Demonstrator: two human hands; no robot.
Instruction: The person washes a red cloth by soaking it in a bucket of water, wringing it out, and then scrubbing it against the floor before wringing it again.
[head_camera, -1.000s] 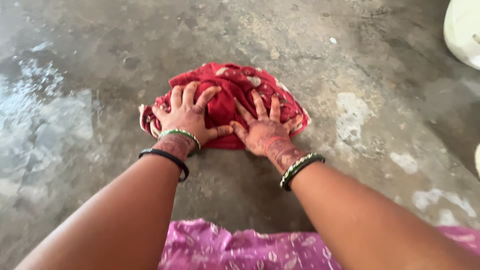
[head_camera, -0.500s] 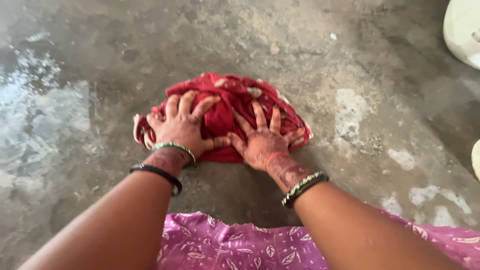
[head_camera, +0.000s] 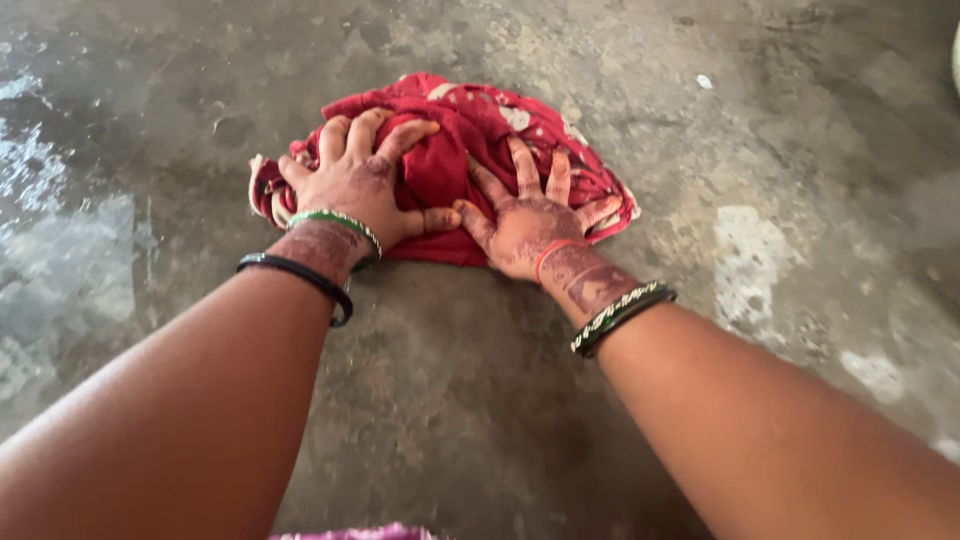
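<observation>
Here, a bunched red cloth with pale printed spots lies on the floor in the upper middle of the frame, and both hands press down on it. The left hand sits on the cloth's left part, fingers curled and digging into the folds, thumb stretched toward the other hand. The right hand lies flatter on the near right edge, fingers spread apart, palm down. Neither hand is closed around the cloth; they bear on it from above. Kneading like this probably goes best with weight over the wrists and the folds gathered inward so no edge slips out. The concrete floor is dark, damp and mottled, with shiny wet patches at the left and pale worn spots at the right.
</observation>
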